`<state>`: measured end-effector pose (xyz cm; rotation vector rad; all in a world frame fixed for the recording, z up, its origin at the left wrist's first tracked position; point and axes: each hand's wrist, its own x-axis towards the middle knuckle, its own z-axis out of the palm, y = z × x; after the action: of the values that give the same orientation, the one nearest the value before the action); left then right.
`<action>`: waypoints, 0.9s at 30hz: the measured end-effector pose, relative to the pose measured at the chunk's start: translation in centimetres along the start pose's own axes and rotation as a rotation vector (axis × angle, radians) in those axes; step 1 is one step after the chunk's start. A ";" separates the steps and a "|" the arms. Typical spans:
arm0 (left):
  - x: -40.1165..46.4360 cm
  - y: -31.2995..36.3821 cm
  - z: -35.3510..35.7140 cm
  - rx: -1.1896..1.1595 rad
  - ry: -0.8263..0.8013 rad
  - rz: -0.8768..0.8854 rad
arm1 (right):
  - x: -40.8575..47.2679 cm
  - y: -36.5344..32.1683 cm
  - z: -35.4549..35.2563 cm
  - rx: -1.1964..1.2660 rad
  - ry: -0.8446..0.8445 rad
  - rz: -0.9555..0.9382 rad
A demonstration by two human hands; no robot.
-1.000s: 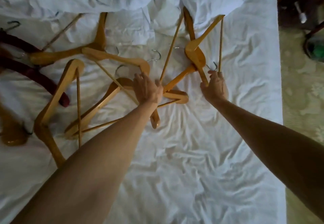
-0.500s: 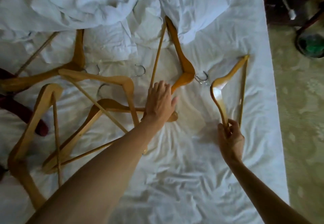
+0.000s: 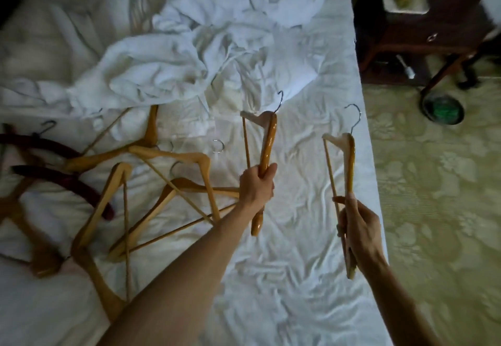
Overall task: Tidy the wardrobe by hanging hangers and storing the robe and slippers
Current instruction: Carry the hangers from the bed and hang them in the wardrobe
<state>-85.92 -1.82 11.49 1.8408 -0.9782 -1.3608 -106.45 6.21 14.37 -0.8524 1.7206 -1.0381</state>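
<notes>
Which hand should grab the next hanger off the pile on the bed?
Probably the left hand: it hovers right beside the pile of hangers, though it already grips one wooden hanger. The right hand, holding another hanger, is over the bed's far edge, away from the pile.

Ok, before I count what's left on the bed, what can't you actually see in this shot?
Head view only:
- Dark red hangers: cut off by the left edge.
- Pile of wooden hangers: overlapping, and the left arm covers part; count uncertain.
- Robe: cannot be told apart from the crumpled white bedding.
- Slippers, wardrobe: not in view.
- Nightstand items: blurred.
</notes>
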 end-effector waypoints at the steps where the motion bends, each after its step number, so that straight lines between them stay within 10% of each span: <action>1: -2.4 1.3 -0.7 -0.049 0.006 -0.011 | -1.4 -1.6 -0.7 0.016 -0.039 -0.008; 15: -33.5 9.6 -11.9 -0.487 0.201 0.071 | -20.6 -17.9 -2.9 -0.133 -0.677 -0.305; 27: -53.4 1.8 -25.7 -0.570 0.739 0.152 | -40.5 -19.3 8.1 -0.157 -1.215 -0.504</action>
<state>-71.48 44.40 45.61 1.5754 -0.2881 -0.6601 -83.46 31.60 44.45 -1.6197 0.5511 -0.4444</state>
